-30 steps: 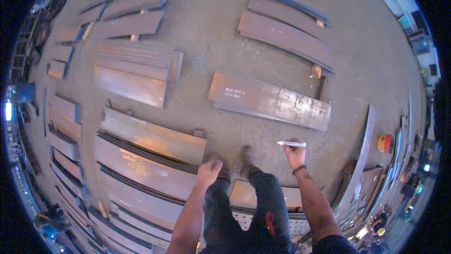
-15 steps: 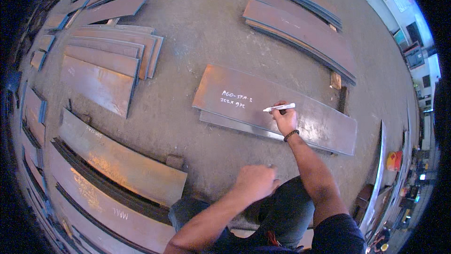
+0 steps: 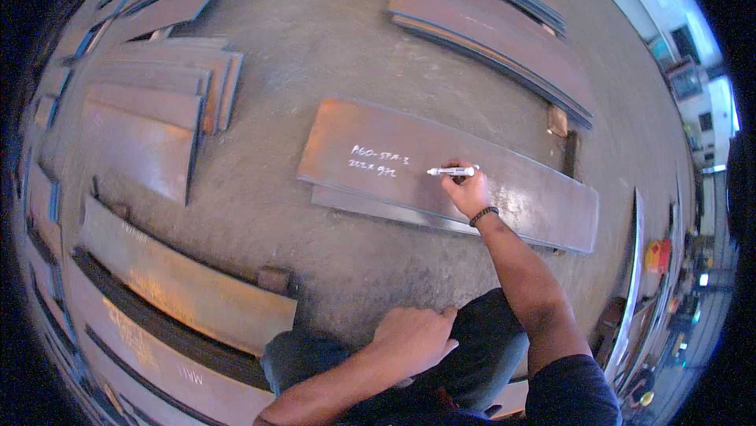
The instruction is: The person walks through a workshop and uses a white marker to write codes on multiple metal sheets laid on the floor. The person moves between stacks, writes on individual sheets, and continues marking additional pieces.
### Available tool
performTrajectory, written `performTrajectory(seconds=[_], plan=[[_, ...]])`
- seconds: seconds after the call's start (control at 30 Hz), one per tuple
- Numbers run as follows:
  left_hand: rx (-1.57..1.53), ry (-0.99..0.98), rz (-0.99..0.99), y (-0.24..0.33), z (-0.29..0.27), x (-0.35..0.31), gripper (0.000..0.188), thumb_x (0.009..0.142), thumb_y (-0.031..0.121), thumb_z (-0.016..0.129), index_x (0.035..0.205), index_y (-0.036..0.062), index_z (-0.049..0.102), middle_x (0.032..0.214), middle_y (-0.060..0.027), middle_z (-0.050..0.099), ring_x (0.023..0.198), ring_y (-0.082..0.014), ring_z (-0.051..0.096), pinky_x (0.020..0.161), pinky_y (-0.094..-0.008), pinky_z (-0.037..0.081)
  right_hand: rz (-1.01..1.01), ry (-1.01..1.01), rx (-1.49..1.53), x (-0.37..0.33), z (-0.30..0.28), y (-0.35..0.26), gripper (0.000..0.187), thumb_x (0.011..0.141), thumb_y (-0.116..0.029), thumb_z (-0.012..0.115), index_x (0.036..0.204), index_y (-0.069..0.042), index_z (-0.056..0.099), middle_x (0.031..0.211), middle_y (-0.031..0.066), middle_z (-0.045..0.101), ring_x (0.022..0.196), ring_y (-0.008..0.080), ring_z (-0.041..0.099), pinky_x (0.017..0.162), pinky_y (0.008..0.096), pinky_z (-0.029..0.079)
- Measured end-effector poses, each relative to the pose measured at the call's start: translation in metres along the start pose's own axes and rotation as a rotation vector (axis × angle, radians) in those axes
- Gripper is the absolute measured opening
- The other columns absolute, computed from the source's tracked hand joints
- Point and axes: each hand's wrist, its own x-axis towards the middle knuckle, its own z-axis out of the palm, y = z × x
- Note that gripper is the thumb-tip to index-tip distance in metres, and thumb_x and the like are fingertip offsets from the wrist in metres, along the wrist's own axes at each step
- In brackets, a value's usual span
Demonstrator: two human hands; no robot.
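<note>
My right hand (image 3: 467, 192) grips a white marker pen (image 3: 455, 172) over a long brown steel plate (image 3: 512, 190). The pen lies nearly level, its tip toward the left, just right of two lines of white handwriting on the plate. Whether the tip touches the steel I cannot tell. Beneath that plate a second one (image 3: 378, 209) shows along the near edge. My left hand (image 3: 416, 338) is closed above my knees, fingers curled under; whatever it holds, if anything, is hidden.
Stacked plates lie at the far right (image 3: 488, 40) on wooden blocks (image 3: 557, 120), and fanned plates (image 3: 142, 135) at left. Long rusty plates (image 3: 189, 284) fill the near left. A long metal strip (image 3: 630, 292) and a red-yellow object (image 3: 657, 255) are at right.
The view has shifted, so the plates appear farther left. The marker has turned more level in my right hand. My left hand has come slightly lower and its back shows more.
</note>
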Motion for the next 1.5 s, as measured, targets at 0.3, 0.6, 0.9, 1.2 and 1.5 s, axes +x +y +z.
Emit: performTrajectory(seconds=[0.3,0.6,0.9,1.2,1.5], plan=[[0.108,0.214,-0.026,0.002,-0.020,-0.012,0.054,0.088,0.045,0.062,0.128,0.0080,0.056,0.075,-0.0183,0.069,0.073,-0.0382,0.069,0.067,-0.0500,0.054,0.150,0.302,0.118,0.017,-0.058,0.026,0.025,0.078,-0.016,0.071,0.099,-0.004,0.065,0.083,0.0080,0.070,0.077,0.0155,0.067,0.071,0.0319,0.054],[0.053,0.222,-0.020,0.002,-0.015,-0.005,0.055,0.087,0.045,0.064,0.128,0.0082,0.057,0.069,-0.0186,0.067,0.069,-0.0389,0.067,0.063,-0.0489,0.053,0.060,0.273,0.261,0.019,-0.061,0.015,0.024,0.079,-0.015,0.071,0.098,-0.003,0.064,0.085,0.0063,0.070,0.077,0.0132,0.066,0.069,0.0301,0.053],[0.099,0.240,-0.178,-0.008,-0.005,-0.009,0.061,0.083,0.047,0.068,0.131,0.0109,0.057,0.068,-0.0169,0.066,0.069,-0.0389,0.066,0.068,-0.0487,0.052,0.418,0.767,0.194,-0.099,-0.238,0.190,0.018,0.078,-0.009,0.067,0.094,-0.001,0.067,0.084,0.0102,0.070,0.073,0.0190,0.069,0.065,0.0320,0.055],[0.152,0.218,-0.282,0.014,0.004,0.009,0.064,0.081,0.045,0.070,0.131,0.0084,0.057,0.067,-0.0163,0.067,0.071,-0.0372,0.067,0.072,-0.0481,0.053,0.600,0.858,-0.047,-0.129,-0.282,0.299,0.028,0.077,-0.012,0.067,0.102,-0.001,0.067,0.084,0.0111,0.072,0.073,0.0179,0.071,0.061,0.0303,0.056],[0.290,0.193,-0.332,0.025,0.016,0.025,0.063,0.081,0.043,0.071,0.131,0.0087,0.056,0.065,-0.0149,0.067,0.070,-0.0379,0.067,0.074,-0.0483,0.052,0.676,0.756,-0.139,-0.125,-0.287,0.309,0.028,0.072,-0.024,0.075,0.093,-0.005,0.072,0.092,0.0153,0.073,0.088,0.0274,0.071,0.080,0.0381,0.055]])
